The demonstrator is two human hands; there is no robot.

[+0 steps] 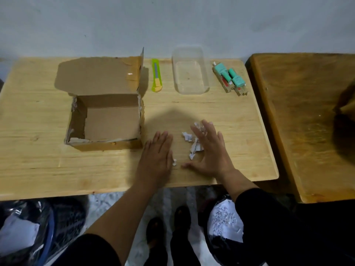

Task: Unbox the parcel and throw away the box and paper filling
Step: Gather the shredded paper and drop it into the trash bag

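An open cardboard box (107,116) stands on the light wooden table (38,150), its lid flap folded back; nothing shows on its floor. Just right of the box, a small heap of white paper scraps (193,144) lies on the table. My left hand (156,156) rests flat, fingers together, left of the scraps, with one scrap (174,162) at its edge. My right hand (209,150) lies flat with fingers spread, partly over the scraps from the right. Neither hand holds anything.
At the back stand a green-yellow utility knife (156,75), a clear plastic tub (190,72) and teal-capped items (229,77). Below the table, a black bag holding shredded paper (224,221) sits right, another black bag (25,231) left. A darker table (307,121) adjoins on the right.
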